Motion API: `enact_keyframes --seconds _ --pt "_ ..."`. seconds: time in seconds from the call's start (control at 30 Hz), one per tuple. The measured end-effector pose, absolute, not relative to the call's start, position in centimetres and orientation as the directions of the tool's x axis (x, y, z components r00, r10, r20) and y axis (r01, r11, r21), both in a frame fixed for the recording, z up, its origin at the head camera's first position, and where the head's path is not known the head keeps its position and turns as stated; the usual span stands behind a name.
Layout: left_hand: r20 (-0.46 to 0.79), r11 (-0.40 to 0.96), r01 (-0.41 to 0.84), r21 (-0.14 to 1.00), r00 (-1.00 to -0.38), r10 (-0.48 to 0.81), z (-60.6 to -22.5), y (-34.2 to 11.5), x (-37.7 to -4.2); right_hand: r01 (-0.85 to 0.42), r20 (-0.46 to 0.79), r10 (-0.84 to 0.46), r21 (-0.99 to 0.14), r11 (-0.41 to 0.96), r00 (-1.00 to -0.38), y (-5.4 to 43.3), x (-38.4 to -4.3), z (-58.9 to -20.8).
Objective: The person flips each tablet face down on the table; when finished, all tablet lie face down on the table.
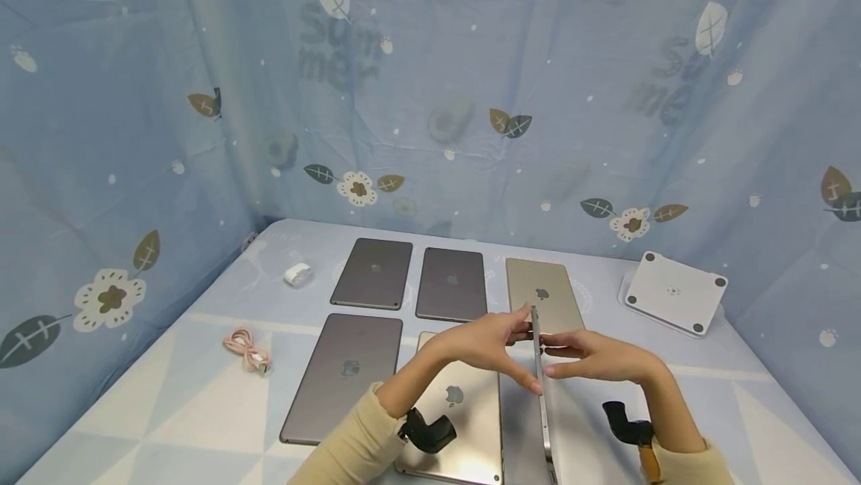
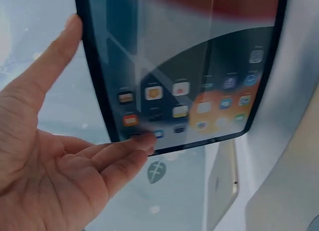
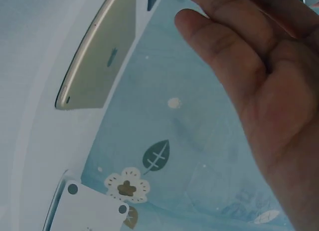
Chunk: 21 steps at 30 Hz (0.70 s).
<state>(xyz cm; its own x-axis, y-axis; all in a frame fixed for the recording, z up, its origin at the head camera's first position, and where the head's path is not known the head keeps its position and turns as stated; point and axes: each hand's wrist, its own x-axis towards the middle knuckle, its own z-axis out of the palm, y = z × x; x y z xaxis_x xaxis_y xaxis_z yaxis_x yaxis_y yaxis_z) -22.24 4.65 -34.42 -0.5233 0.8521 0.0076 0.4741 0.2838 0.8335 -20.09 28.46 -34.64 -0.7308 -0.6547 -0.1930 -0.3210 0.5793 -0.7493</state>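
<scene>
Seen edge-on in the head view, a tablet [image 1: 540, 365] is held upright between my two hands. Its lit screen [image 2: 179, 86], with rows of app icons, fills the left wrist view. My left hand [image 1: 480, 343] has its thumb at one edge and its fingertips near the bottom edge of the screen. On the other side, my right hand [image 1: 599, 356] holds the tablet with thumb and fingers close to its back. Most of that contact is hidden in the right wrist view. Below the left forearm lies a gold tablet [image 1: 454, 395], back up.
Two dark tablets [image 1: 373, 273] [image 1: 451, 283] and another gold tablet [image 1: 538, 287] lie at the back. A larger grey tablet [image 1: 346, 373] lies left. Beyond are a pink cable [image 1: 247, 350], a white charger [image 1: 297, 274] and a white square stand [image 1: 675, 293] with dark round feet.
</scene>
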Motion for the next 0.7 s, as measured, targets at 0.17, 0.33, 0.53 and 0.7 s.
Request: enact_keyframes --seconds 0.17,0.33,0.53,0.7 --pt "0.021 0.31 0.567 0.763 -0.5 0.866 -33.7 4.0 -22.3 -0.296 -0.309 -0.681 -0.728 0.619 -0.664 27.6 -20.1 -35.2" --pt "-0.032 0.404 0.614 0.678 -0.525 0.85 -33.1 3.3 -22.4 -0.299 -0.369 -0.663 -0.678 0.671 -0.651 26.7 -19.9 -35.5" --pt "-0.087 0.514 0.638 0.573 -0.577 0.812 -33.2 3.1 -22.4 -0.292 -0.361 -0.632 -0.659 0.693 -0.685 26.6 -19.9 -35.4" --pt "-0.14 0.611 0.633 0.475 -0.631 0.763 -33.6 3.5 -22.2 -0.278 -0.359 -0.609 -0.651 0.706 -0.708 27.0 -19.9 -35.5"
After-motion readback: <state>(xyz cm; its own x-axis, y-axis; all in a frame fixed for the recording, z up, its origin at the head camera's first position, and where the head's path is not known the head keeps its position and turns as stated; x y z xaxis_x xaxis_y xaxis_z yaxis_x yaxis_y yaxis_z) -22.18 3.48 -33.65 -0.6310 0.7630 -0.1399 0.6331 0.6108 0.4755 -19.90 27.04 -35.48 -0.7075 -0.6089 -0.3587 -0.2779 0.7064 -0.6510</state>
